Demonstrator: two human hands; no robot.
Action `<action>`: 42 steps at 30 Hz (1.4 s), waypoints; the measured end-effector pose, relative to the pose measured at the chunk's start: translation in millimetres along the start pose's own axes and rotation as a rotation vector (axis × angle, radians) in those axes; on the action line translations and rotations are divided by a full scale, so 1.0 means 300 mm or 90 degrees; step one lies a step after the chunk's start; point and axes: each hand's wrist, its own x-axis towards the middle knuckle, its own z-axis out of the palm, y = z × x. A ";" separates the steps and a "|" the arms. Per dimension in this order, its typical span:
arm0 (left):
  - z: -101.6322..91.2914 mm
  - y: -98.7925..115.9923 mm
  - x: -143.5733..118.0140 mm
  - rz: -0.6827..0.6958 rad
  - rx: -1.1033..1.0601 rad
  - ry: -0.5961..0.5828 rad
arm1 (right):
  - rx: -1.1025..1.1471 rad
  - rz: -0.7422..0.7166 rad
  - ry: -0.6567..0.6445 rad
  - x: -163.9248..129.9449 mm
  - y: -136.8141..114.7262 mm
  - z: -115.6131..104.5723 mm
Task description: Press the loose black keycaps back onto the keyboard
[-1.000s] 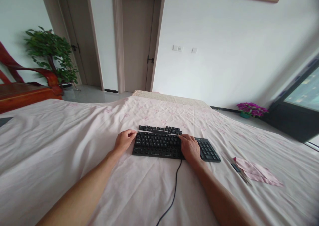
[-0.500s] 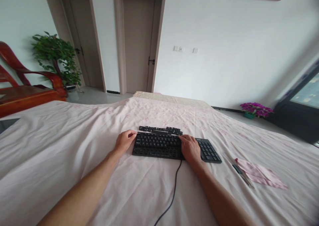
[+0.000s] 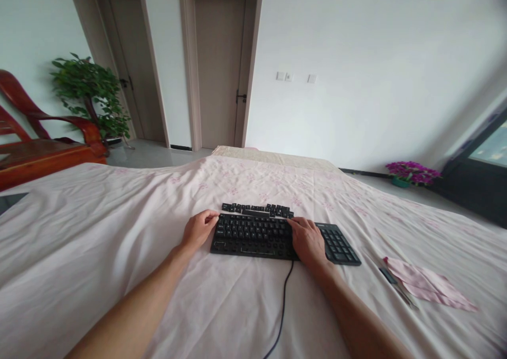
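A black wired keyboard (image 3: 253,236) lies on a pale pink sheet (image 3: 119,232). Just behind it sits a row of loose black keycaps (image 3: 257,209). My left hand (image 3: 198,228) grips the keyboard's left end, thumb toward the keys. My right hand (image 3: 308,239) rests palm down over the keys beside the number pad (image 3: 338,244), fingers curled at the far edge. The keyboard's black cable (image 3: 282,306) runs toward me between my forearms.
A folded pink cloth (image 3: 428,287) and a thin dark tool (image 3: 390,277) lie on the sheet to the right. A red wooden chair (image 3: 35,148) and a potted plant (image 3: 89,92) stand at left, purple flowers (image 3: 412,172) and a dark screen at right.
Both hands stay on the keyboard in the same hold. The view has shifted slightly, so the keyboard and cloth sit a little lower and further right in frame.
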 end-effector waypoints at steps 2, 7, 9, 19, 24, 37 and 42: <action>-0.001 0.001 0.001 0.001 0.002 -0.001 | -0.001 0.001 0.001 0.000 0.001 0.002; 0.001 -0.006 0.004 -0.003 0.003 -0.002 | -0.004 -0.002 0.004 -0.001 0.003 0.004; 0.002 -0.010 0.005 -0.005 0.001 -0.003 | -0.002 -0.001 0.003 0.000 0.002 0.001; 0.001 -0.009 0.007 0.005 -0.001 -0.003 | 0.001 0.001 0.005 0.002 -0.002 -0.001; 0.005 -0.013 0.007 0.002 0.006 -0.003 | 0.001 0.000 0.005 0.001 -0.003 0.002; -0.003 -0.001 -0.001 -0.006 0.006 -0.012 | 0.005 0.002 -0.005 -0.001 -0.006 -0.007; -0.004 0.008 0.000 -0.023 0.011 -0.010 | 0.001 0.018 -0.015 0.001 -0.013 -0.014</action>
